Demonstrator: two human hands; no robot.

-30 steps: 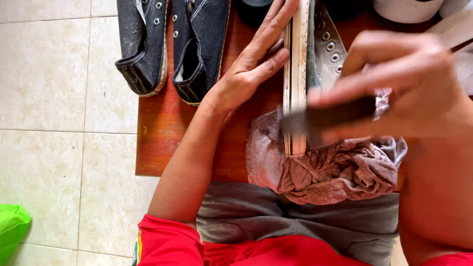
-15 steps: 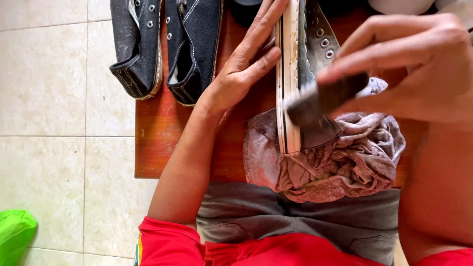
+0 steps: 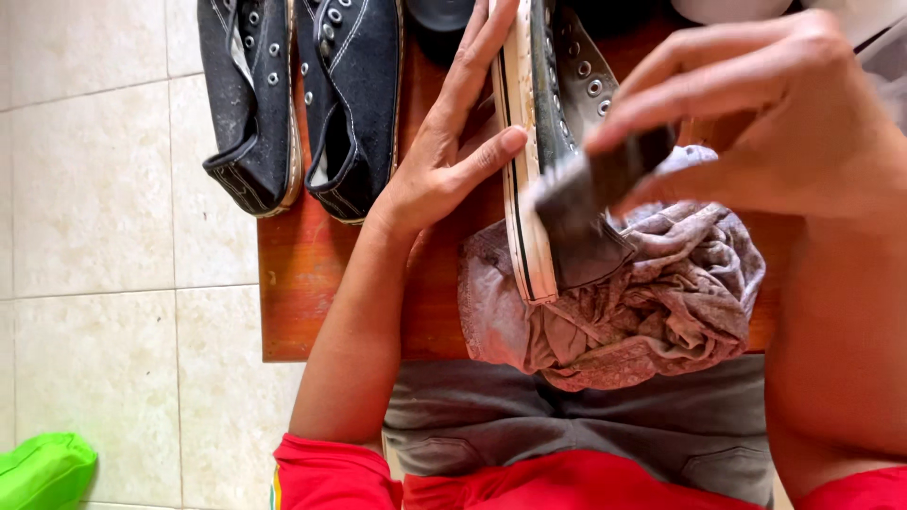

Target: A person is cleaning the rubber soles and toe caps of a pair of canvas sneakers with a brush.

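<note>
My left hand (image 3: 453,142) lies flat against the pale sole of a dark canvas shoe (image 3: 524,161) that stands on its side, steadying it. The shoe's heel rests on a crumpled pinkish-grey rag (image 3: 652,293). My right hand (image 3: 765,113) grips a dark brush (image 3: 605,184) whose head touches the shoe's heel area near the sole's rim. Both sit on a reddish wooden stool (image 3: 312,274) just in front of my lap.
Two more dark canvas shoes (image 3: 250,94) (image 3: 354,94) lie side by side at the stool's left end, one overhanging the pale tiled floor (image 3: 104,283). A bright green object (image 3: 42,467) lies at the bottom left. A white container edge (image 3: 727,8) shows at the top.
My right hand has carried the brush up and to the right along the shoe's heel. My left hand stays against the sole. The view has shifted slightly.
</note>
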